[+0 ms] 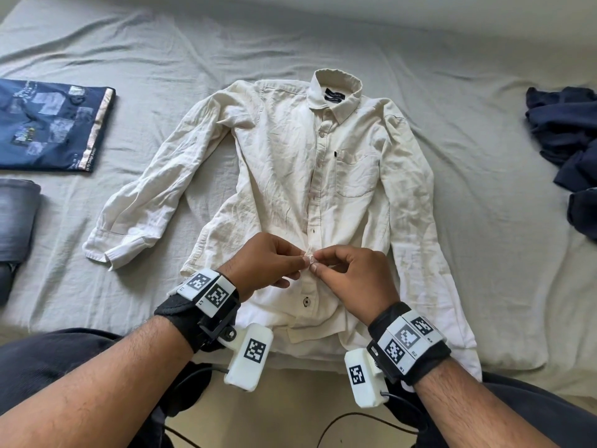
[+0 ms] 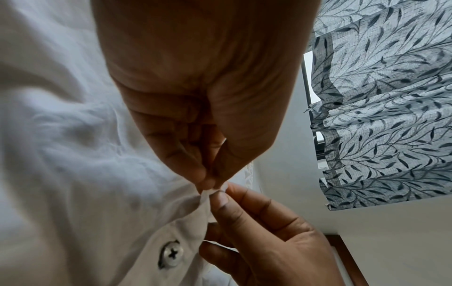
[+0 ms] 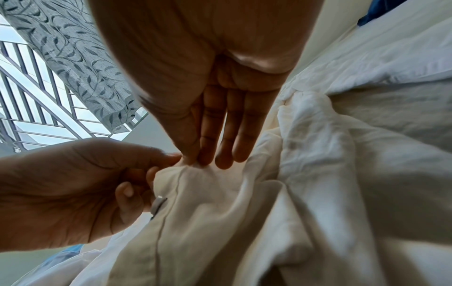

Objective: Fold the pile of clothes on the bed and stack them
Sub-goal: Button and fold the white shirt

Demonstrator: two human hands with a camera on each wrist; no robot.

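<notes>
A cream long-sleeved shirt [image 1: 290,163] lies face up on the bed, collar away from me, sleeves spread to both sides. My left hand [image 1: 268,263] and right hand [image 1: 352,279] meet over the button placket near the hem. Each pinches the placket fabric between thumb and fingertips. In the left wrist view the left hand [image 2: 210,180] grips a small fold of the shirt [image 2: 97,174] just above a button [image 2: 171,255]. In the right wrist view the right hand [image 3: 195,160] pinches the shirt [image 3: 244,212] at the same spot.
A folded navy printed garment [image 1: 51,124] lies at the left of the grey bedsheet [image 1: 468,221], with folded grey jeans [image 1: 16,218] below it. A crumpled pile of dark blue clothes [image 1: 568,150] sits at the right edge. Patterned curtains [image 2: 381,108] hang behind.
</notes>
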